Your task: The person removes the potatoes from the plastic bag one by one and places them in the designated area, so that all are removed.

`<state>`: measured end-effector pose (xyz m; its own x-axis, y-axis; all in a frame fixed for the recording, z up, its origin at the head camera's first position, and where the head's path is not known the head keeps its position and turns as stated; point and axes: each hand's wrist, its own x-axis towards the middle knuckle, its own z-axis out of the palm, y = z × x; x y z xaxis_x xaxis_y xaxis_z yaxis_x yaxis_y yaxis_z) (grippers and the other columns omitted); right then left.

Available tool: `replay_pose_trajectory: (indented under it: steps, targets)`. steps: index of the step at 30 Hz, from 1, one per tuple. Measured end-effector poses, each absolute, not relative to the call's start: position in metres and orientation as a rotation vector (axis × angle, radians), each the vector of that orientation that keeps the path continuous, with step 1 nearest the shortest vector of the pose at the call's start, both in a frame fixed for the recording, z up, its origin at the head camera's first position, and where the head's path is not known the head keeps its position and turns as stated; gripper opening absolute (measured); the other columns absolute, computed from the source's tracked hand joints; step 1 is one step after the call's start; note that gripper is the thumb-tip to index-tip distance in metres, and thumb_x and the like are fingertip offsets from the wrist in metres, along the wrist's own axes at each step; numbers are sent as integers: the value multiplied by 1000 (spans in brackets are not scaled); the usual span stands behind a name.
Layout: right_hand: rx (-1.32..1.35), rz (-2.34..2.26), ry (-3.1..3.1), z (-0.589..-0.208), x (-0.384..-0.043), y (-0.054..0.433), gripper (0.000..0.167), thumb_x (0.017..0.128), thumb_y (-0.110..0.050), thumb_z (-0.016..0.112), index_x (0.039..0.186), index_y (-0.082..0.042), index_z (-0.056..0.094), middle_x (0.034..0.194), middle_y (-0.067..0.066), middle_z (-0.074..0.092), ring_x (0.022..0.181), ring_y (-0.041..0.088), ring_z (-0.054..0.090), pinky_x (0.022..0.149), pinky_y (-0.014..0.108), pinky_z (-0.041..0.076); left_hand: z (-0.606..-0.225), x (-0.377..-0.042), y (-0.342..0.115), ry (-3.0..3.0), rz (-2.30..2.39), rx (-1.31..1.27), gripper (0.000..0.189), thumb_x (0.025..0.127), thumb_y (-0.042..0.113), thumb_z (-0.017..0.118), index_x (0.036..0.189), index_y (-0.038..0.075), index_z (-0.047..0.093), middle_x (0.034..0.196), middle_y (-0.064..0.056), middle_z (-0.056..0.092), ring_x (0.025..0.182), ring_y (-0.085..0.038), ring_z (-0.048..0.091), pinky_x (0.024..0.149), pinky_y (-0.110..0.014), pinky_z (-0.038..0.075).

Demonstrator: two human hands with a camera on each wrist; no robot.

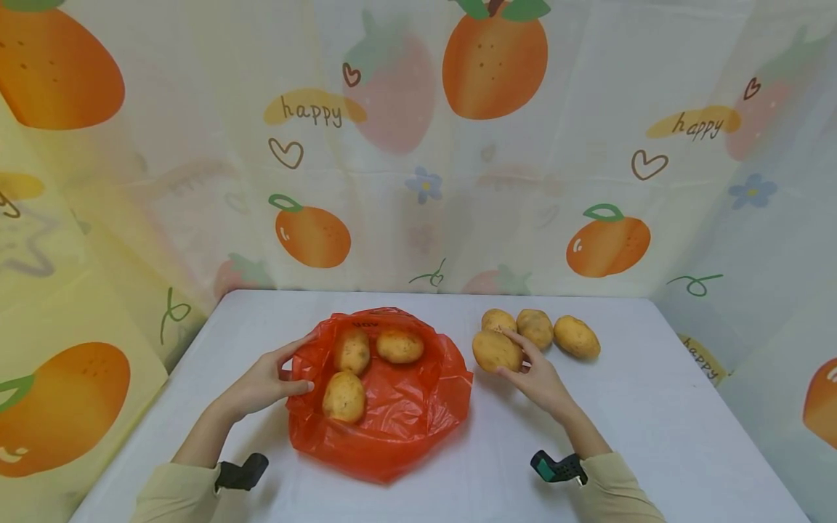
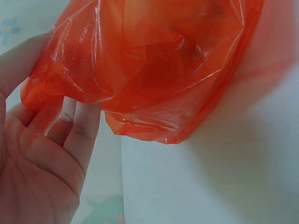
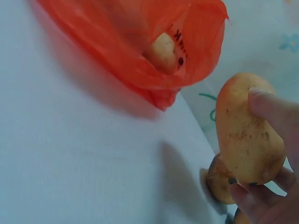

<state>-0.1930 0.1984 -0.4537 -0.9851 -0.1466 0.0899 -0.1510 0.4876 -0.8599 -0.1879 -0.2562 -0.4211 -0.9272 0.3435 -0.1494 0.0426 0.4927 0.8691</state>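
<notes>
A red plastic bag [image 1: 392,447] lies with its mouth open on the white table, and three potatoes show inside it, one of them a potato [image 1: 344,397] at the front. My left hand [image 1: 261,381] holds the bag's left rim between thumb and fingers; in the left wrist view, red film [image 2: 154,70] covers part of those fingers. To the right of the bag, my right hand [image 1: 543,381] grips a potato [image 1: 495,351] by its side. The right wrist view shows that potato [image 3: 247,130] raised off the table, with the thumb on its face.
Behind the held potato sit three more: a partly covered potato [image 1: 499,319], a potato [image 1: 535,329] beside it and another potato [image 1: 577,337] farther right. A fruit-printed curtain [image 1: 425,232] stands along the back and sides of the white table [image 1: 654,436].
</notes>
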Motion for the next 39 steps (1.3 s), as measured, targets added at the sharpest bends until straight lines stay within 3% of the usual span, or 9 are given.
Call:
replay_pose_trajectory:
  steps: [15, 39]
  targets:
    - [255, 1461, -2777, -481, -200, 220, 70, 80, -30, 71, 138, -13, 37, 141, 17, 37, 125, 36, 39, 99, 52, 38, -425, -188, -258, 2445, 1404, 330, 75, 80, 24, 71, 143, 33, 31, 136, -12, 43, 102, -27, 55, 74, -33, 55]
    - [280, 1301, -2783, -486, -194, 243, 66, 81, -21, 71, 135, -1, 39, 135, 25, 42, 121, 40, 42, 95, 54, 39, -423, -188, -258, 2433, 1406, 307, 75, 81, 22, 70, 143, 31, 31, 133, -11, 46, 101, -28, 54, 73, -33, 55]
